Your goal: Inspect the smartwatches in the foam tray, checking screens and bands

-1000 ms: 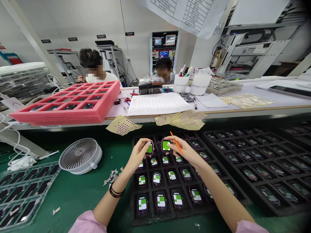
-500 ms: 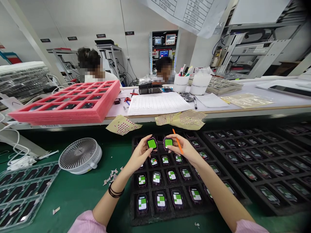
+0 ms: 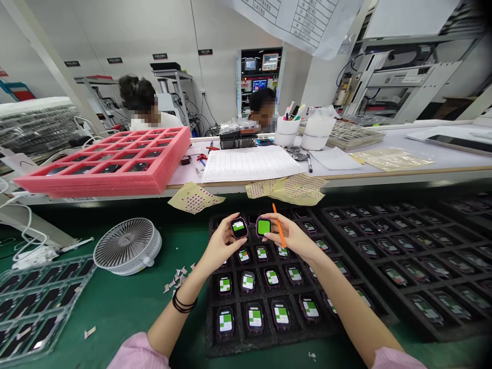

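The left hand [image 3: 223,243] gripped one watch [image 3: 239,228] between thumb and fingers, its screen black with a white and green band. The right hand [image 3: 290,233] pinched a second watch [image 3: 263,226], its screen green, and also held an orange stick [image 3: 279,225] that slanted across the fingers. The two watches were side by side, a little apart, above the far edge of the black tray [image 3: 265,347].

In that tray, along its near edge, lay a row of lit watches [image 3: 280,313] with green and white screens, one to a compartment. Past its right edge stood another tray [image 3: 398,302], also full of watches.

A fan [image 3: 125,245] sat on the green desk [image 3: 134,307], between the black tray's left edge and a clear tray [image 3: 70,310] at the desk's left edge. Small bits [image 3: 177,277] lay scattered near the left wrist.

On the shelf [image 3: 384,177] behind, a pink tray [image 3: 161,174] jutted over the front edge, left of a paper sheet [image 3: 249,164]. Yellow stickers [image 3: 196,199] hung from that edge.
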Motion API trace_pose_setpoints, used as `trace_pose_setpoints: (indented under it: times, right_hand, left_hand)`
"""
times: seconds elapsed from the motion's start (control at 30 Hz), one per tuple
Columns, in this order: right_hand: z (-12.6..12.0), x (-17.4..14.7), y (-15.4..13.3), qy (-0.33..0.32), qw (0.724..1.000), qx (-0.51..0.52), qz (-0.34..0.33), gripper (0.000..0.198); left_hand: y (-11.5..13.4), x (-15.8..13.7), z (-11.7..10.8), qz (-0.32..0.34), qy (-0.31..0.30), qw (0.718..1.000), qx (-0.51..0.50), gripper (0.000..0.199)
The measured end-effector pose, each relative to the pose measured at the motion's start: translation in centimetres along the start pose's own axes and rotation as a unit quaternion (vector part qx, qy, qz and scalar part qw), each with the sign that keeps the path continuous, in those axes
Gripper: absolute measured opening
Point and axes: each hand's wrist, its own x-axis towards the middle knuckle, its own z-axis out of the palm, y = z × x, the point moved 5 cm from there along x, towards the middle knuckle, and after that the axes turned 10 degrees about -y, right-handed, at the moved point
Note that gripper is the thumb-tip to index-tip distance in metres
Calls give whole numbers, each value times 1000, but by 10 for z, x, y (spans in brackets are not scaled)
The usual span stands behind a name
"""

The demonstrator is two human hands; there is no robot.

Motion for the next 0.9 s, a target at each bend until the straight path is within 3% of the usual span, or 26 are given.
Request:
trace_pose_setpoints:
  times: [0.2,0.37,0.57,0.73,0.9]
  right_hand:
    - [7,0,-1,3,1000,-19,21,39]
    - [20,-3,5,-21,998,-44,33,41]
    - [31,-14,9,-21,993,-97,63,54]
    - [31,-11,0,-34,995,-85,29,55]
    - [37,-6,-4,-123,992,34,20,46]
  left_hand:
    - [13,-5,4,44,-9,987,156,46]
    - [24,-9,15,154,-30,931,329,43]
    - [12,-8,21,182,-21,877,445,50]
    - [26,-13,22,246,3,860,448,50]
    - [38,-19,22,299,21,863,407,53]
